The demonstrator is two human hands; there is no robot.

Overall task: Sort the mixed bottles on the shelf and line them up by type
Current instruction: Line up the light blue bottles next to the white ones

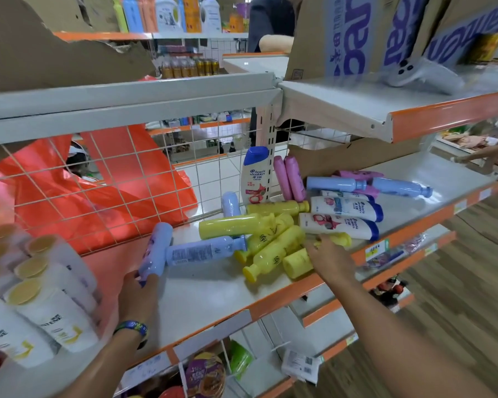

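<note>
Mixed bottles lie jumbled on the grey shelf (213,291). My left hand (138,294) grips the lower end of a lilac-blue bottle (156,248), tilted up. My right hand (328,258) reaches into several yellow bottles (273,251), its fingers on a yellow bottle (341,239) by the front edge; whether it grips is unclear. Another blue bottle (204,249) lies flat between my hands. White shampoo bottles with blue caps (342,225) lie behind; one white shampoo bottle (255,176) stands upright at the back. Two pink bottles (289,178) lean beside it. More blue bottles (337,183) lie farther right.
White bottles with yellow caps (38,297) stand packed at the left. A wire grid (98,182) backs the shelf, with an orange plastic bag (104,196) behind it. An upper shelf (357,110) overhangs, carrying cardboard boxes (357,33). Another person's hand (483,156) shows at far right.
</note>
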